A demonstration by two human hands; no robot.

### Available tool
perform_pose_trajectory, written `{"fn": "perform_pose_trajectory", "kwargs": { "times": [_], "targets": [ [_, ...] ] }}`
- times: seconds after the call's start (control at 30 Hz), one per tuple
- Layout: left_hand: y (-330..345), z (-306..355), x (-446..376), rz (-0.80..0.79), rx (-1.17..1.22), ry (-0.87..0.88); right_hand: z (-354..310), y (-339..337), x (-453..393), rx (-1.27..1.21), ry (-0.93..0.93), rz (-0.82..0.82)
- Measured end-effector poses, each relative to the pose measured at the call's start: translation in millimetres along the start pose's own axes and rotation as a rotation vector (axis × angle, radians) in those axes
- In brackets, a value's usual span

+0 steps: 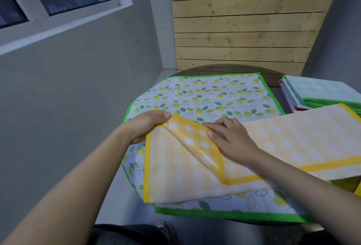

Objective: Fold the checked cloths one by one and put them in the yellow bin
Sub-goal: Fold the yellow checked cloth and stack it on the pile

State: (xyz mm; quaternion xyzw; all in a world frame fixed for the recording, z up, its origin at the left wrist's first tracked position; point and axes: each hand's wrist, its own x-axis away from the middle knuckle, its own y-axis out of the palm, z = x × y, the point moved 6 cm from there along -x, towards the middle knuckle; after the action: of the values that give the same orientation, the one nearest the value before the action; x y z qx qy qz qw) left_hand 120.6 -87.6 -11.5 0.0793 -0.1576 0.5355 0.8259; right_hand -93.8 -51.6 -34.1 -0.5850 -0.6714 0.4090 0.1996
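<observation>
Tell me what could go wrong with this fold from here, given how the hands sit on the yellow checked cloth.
1. The left hand pinches only one corner of the yellow checked cloth, so the turned-over flap may land skewed.
2. The right hand lies flat on it; sliding could drag the green-edged leaf-print cloth underneath.
3. The cloth's right end overhangs toward the stack of folded cloths and might disturb it.

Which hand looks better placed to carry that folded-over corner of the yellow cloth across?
Probably the left hand: it already pinches the turned-up corner of the yellow checked cloth. The right hand lies flat, pressing the cloth down.
</observation>
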Motion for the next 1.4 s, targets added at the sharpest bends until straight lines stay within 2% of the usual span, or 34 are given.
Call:
{"fn": "perform_pose_trajectory", "kwargs": {
  "times": [0.13,0.43,0.63,0.77,0.93,1.0,1.1,1.23,1.4],
  "targets": [
    [-16.7,1.3,5.4,-0.015,0.058,0.083,-0.5,0.1,0.2,0.025,0.01,-0.032],
    [-48.1,2.4,21.3,0.126,-0.205,0.131,1.7,0.5,-1.2,-0.114,0.091,-0.079],
    [-46.6,-0.8,26.6,0.121,-0.364,0.142,7.5,2.4,-2.3,-0.207,0.122,-0.107],
    [-28.2,3.0,31.7,0.022,-0.398,0.207,9.3,4.9,-4.3,-0.308,0.121,-0.071],
    [-20.4,-6.7,36.4,0.011,-0.538,0.095,7.0,4.4,-4.2,-0.314,0.117,-0.084],
    [-13.4,-7.5,37.4,0.025,-0.631,0.088,7.3,3.8,-3.3,-0.239,0.107,-0.084],
    [8.1,-9.2,34.6,0.032,-0.915,0.121,0.0,3.6,1.7,-0.004,0.026,-0.097],
    [26.2,-22.0,31.0,0.089,-1.234,0.012,-4.5,11.2,6.3,0.373,-0.114,-0.096],
    [31.3,-38.0,26.5,-0.017,-1.414,-0.123,0.0,12.6,4.5,0.457,-0.066,-0.091]
  ]
}}
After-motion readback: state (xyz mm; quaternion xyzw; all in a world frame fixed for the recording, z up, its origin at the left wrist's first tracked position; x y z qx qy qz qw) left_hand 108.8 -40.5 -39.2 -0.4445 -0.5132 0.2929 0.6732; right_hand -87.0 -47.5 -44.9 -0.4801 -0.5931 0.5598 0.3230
